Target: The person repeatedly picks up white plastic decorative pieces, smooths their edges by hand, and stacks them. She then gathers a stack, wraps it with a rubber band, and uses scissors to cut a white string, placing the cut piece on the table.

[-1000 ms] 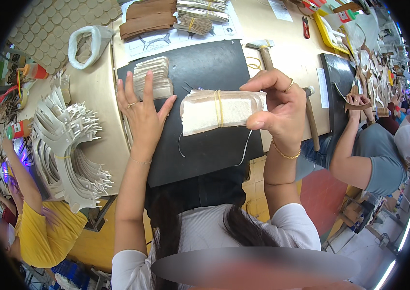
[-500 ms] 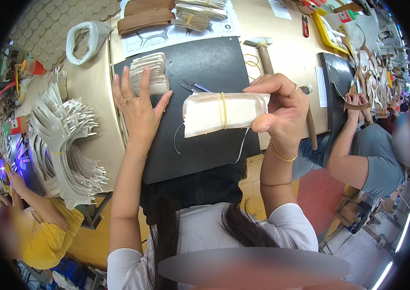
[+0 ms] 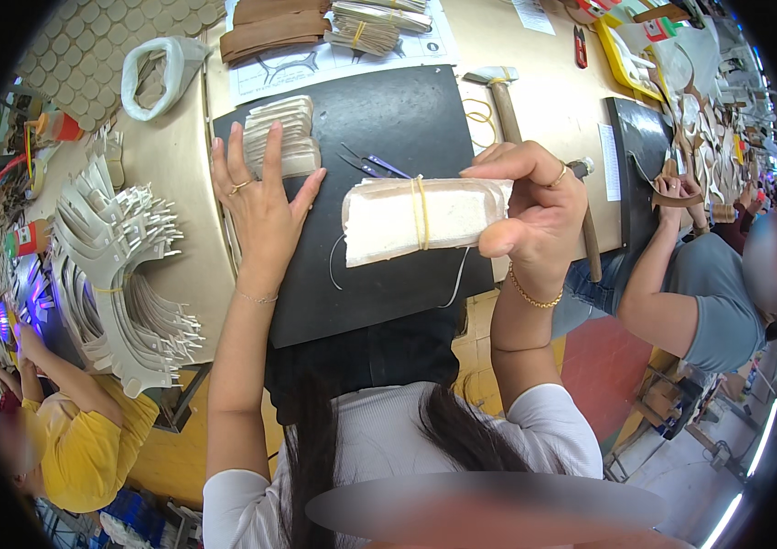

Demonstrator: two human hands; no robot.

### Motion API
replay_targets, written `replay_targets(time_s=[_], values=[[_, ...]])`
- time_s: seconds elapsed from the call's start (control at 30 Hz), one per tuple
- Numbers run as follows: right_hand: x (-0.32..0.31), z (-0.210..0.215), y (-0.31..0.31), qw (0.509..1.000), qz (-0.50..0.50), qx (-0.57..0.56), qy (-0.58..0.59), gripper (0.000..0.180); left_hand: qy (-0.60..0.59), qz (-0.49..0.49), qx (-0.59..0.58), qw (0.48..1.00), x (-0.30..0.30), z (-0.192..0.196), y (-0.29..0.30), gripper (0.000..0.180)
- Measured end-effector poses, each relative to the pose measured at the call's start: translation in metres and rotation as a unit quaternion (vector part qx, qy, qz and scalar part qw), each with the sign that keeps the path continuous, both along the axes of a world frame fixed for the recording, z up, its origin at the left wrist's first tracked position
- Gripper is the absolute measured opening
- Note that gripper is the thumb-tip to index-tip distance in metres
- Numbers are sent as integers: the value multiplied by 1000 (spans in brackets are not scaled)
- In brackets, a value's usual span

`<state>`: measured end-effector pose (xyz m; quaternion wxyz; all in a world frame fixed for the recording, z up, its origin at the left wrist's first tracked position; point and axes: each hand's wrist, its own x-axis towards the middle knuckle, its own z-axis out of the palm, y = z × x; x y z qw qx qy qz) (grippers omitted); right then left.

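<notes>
My right hand (image 3: 539, 206) pinches the right end of a bundle of pale rectangular pieces (image 3: 384, 224) between thumb and fingers, with a yellow rubber band around its middle. The bundle is held up over the black work mat (image 3: 370, 306). My left hand (image 3: 265, 201) lies with fingers spread at the mat's left edge, beside a fanned stack of similar pale pieces (image 3: 288, 128). Its fingertips reach over the stack's near left part. Behind the held bundle lie small thread snips (image 3: 372, 165), partly hidden. A thin white thread (image 3: 457, 279) curves on the mat.
A hammer (image 3: 503, 105) lies right of the mat, near yellow rubber bands (image 3: 480, 114). Curved white cut pieces (image 3: 114, 274) are piled left, by a white bag (image 3: 161, 78). Brown strips (image 3: 274, 27) lie at the back. Co-workers sit on both sides.
The held bundle has tilted slightly, its left end shifting a little left and down. My left hand has barely moved.
</notes>
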<state>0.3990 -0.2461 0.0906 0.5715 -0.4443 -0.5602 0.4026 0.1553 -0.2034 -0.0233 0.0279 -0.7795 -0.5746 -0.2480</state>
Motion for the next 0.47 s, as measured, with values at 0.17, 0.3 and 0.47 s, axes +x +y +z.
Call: replay_targets(time_s=[0.17, 0.3, 0.47], values=[[0, -3, 0, 1000, 1, 3, 14, 53, -19, 3, -9, 1000, 1, -1, 0, 76], [1, -4, -1, 1000, 0, 0, 21, 54, -26, 4, -9, 1000, 1, -1, -1, 76], [3, -6, -1, 1000, 4, 12, 11, 56, -18, 3, -2, 1000, -1, -4, 0, 78]])
